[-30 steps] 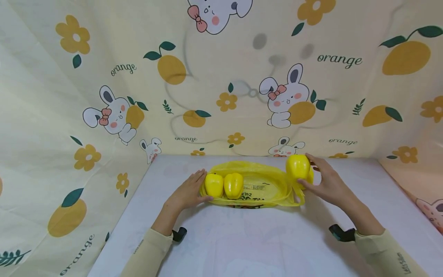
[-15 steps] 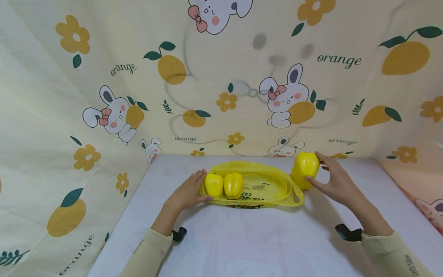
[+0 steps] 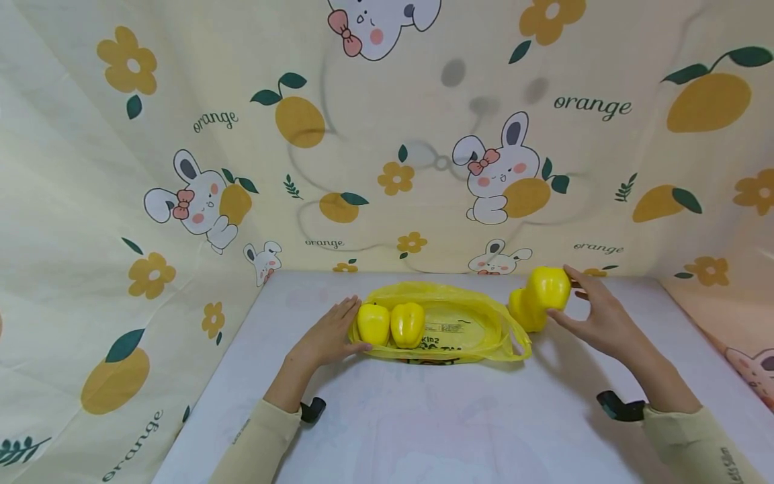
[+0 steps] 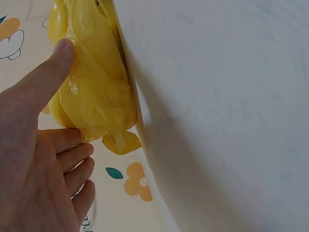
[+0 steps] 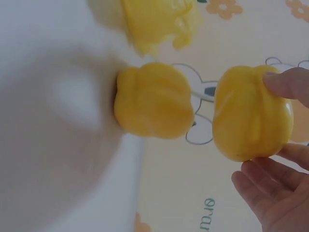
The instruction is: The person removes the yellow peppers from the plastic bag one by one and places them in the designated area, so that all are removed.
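A yellow plastic bag with dark print lies with its mouth spread on the table. Two yellow bell peppers sit side by side at its left end. My left hand rests against that end, its fingers fairly straight along the side and the thumb at the front edge; the left wrist view has the thumb touching the plastic. Right of the bag, my right hand holds another yellow bell pepper between thumb and fingers, raised above the table. Another yellow bell pepper stands on the table, partly hidden behind it in the head view.
The white table ends at a cloth backdrop printed with rabbits, oranges and flowers. Cloth also rises at the left and right sides. A bag handle loop lies toward the standing pepper.
My right hand has moved to the right with the bell pepper, away from the bag. More of the standing pepper now shows. My left hand and the bag have stayed put.
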Demonstrator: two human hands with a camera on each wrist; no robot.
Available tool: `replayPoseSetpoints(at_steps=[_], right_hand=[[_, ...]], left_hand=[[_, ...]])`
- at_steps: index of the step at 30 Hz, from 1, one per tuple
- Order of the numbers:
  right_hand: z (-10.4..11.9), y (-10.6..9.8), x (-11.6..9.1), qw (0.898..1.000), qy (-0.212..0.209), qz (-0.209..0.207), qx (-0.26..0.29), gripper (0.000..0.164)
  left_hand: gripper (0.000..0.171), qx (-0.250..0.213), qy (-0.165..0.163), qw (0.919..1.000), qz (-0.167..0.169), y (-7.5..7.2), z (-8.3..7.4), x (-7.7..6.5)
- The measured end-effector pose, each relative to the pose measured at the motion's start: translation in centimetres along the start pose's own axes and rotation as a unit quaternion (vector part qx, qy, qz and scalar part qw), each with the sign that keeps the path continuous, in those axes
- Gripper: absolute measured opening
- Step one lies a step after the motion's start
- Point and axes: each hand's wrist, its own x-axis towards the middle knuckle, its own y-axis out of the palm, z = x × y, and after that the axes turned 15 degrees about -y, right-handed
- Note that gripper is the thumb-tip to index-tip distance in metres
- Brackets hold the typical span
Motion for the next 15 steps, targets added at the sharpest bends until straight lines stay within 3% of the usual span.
replayPoseSetpoints(at_steps=[15], right_hand=[[-3.4, -0.7, -1.1, 0.999, -0.025, -0.009, 0.034, 0.097]], left_hand=[[0.105, -0.005, -0.008, 0.9999, 0.006, 0.1, 0.0, 0.0]])
